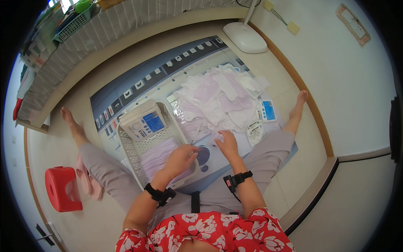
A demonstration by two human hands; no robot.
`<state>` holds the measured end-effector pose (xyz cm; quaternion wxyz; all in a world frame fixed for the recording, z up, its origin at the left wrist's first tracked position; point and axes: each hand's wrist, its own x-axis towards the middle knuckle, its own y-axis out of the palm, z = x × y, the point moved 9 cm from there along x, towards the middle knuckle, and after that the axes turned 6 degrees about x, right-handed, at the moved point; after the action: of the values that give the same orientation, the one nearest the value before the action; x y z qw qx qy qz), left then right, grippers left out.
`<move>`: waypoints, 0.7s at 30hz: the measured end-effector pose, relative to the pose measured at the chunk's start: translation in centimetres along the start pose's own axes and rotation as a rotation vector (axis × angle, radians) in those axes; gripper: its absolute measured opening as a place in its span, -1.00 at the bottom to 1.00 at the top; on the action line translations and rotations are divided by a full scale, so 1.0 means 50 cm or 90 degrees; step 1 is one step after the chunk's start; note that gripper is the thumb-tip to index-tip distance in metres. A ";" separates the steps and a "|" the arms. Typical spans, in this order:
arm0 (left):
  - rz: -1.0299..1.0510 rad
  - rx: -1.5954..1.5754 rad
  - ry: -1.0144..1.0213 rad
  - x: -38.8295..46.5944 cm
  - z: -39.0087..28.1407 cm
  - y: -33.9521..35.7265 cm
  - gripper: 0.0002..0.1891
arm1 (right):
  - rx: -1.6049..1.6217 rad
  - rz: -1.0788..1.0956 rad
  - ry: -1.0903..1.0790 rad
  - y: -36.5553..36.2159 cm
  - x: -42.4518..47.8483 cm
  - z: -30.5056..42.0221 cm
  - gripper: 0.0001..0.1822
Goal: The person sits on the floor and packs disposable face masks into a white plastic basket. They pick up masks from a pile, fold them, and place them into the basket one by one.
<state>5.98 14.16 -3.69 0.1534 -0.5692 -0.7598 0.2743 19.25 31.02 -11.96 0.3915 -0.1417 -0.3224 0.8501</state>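
My left hand (182,160) is over the right edge of a white plastic basket (129,159), fingers bent; whether it holds anything is unclear. Inside the basket, a row of wrapped lilac items (157,157) lies at the near end, and a stack of printed packets (144,124) with blue panels at the far end. My right hand (227,144) has thumb and fingertips on a thin, clear-wrapped lilac piece (216,137) at the near edge of a loose pile of white and lilac wrapped items (217,97). Two printed packets (267,111) (255,133) lie right of the pile.
Everything lies on a printed mat (151,78) on the tiled floor, between my spread legs. A red plastic stool (59,189) and pink slippers (83,176) are at the left. A white stand base (245,37) is at the far right, near a cloth-covered bed edge (126,19).
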 end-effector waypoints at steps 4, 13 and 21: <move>0.028 0.072 0.080 -0.002 -0.004 0.044 -0.77 | -0.086 -0.036 0.031 0.019 -0.039 -0.046 -0.46; 0.060 0.046 0.037 0.000 0.007 0.063 -0.77 | -0.172 -0.100 0.059 0.042 -0.053 -0.053 -0.59; 0.051 0.058 0.075 -0.005 0.001 0.081 -0.76 | -0.220 -0.083 0.051 0.061 -0.058 -0.064 -0.86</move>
<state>9.18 14.74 -6.08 0.2122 -0.6068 -0.7126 0.2809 20.97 28.73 -16.42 0.4278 -0.2193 -0.4567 0.7486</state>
